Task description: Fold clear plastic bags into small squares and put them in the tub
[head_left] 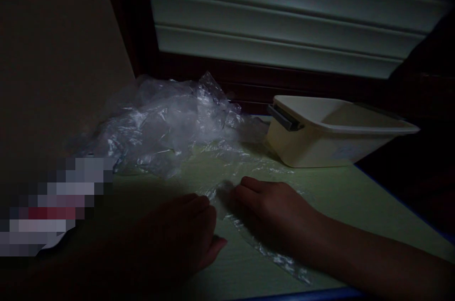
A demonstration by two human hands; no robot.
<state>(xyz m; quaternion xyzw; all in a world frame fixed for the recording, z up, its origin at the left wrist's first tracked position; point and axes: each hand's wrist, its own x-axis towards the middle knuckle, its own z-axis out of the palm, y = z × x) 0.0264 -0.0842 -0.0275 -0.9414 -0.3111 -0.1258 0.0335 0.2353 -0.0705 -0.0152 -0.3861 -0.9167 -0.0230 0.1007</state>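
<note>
A clear, thin plastic bag (280, 260) lies flat on the pale green tabletop (369, 225), stretching from between my hands toward the front edge. My right hand (265, 199) is closed, with its fingertips pinching the bag's upper part. On the other side, my left hand (194, 230) is curled with its knuckles up and the thumb pointing right; its fingers meet the bag's left edge. Dim light hides the exact grip of the left fingers. Behind both hands rises a heap of crumpled clear plastic (170, 121).
A cream plastic bin (316, 149) with a grey handle stands at the back right, near the table's edge. Behind the table is a dark-framed slatted panel (277, 21). At the left lies a pixelated object (64, 206), beside the wall (64, 54).
</note>
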